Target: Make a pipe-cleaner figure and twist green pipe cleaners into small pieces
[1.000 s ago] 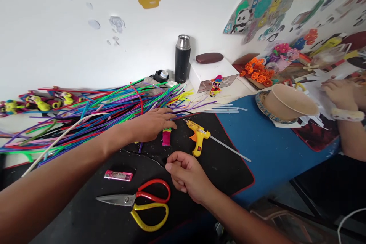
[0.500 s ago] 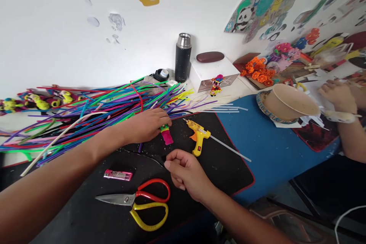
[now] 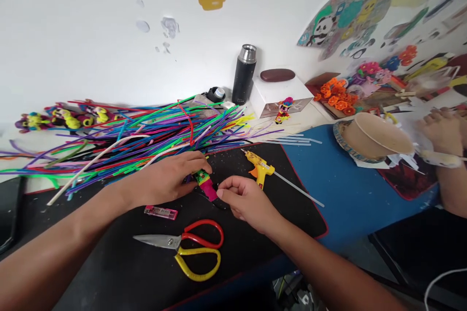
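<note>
My left hand [image 3: 170, 181] is closed on a small pink and green pipe-cleaner figure [image 3: 205, 183] over the black mat [image 3: 109, 267]. My right hand [image 3: 243, 199] sits just right of it, fingers curled in a pinch at the figure's pink lower end, and what it pinches is too small to make out. Red and yellow scissors [image 3: 189, 249] lie in front of both hands. A pink lighter [image 3: 161, 212] lies below my left hand. The yellow glue gun [image 3: 260, 168] rests just behind my right hand.
A heap of coloured pipe cleaners [image 3: 120, 146] spreads across the back left. A black flask [image 3: 244, 74] and a white box [image 3: 280, 95] stand by the wall. At the right another person's hands [image 3: 440, 131] work near a brown paper bowl [image 3: 375, 133] on the blue table [image 3: 339, 189].
My left hand picked up the pink and green figure and drew it nearer. My right hand moved up to meet it. The view shifted slightly left.
</note>
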{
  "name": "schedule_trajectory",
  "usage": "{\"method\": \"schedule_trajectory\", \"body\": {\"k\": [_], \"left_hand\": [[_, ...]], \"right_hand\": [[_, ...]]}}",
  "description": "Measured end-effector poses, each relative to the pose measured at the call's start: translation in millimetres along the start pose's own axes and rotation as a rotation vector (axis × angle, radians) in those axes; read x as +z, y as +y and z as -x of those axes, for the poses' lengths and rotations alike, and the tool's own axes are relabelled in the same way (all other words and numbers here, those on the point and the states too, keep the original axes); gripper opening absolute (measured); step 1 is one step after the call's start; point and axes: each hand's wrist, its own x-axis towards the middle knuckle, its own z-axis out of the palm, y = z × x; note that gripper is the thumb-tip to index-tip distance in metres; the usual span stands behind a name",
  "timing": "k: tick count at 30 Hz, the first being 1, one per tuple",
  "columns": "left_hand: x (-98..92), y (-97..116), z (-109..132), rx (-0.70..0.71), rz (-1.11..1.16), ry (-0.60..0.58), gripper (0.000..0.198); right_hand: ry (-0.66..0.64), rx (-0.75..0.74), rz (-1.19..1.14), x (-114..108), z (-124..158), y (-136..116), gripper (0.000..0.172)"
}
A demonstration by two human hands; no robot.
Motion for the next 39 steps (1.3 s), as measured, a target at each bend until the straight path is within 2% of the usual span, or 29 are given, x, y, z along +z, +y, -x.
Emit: {"method": "schedule_trajectory", "body": {"k": [5, 17, 39], "left_hand": [[1.9, 7, 9, 0.021, 0.009, -0.015, 0.037], [2.9, 13, 22, 0.049, -0.02, 0.007, 0.039], [6.2, 17, 23, 0.078, -0.048, 0.034, 0.038]], "right_hand": [[-0.005, 0.017, 0.091, 7, -4, 1, 0.024], [-0.034, 0.059, 0.008, 21, -6, -2, 0.022], [-0.003, 0.114, -0.026, 21, -6, 4, 0.022]]}}
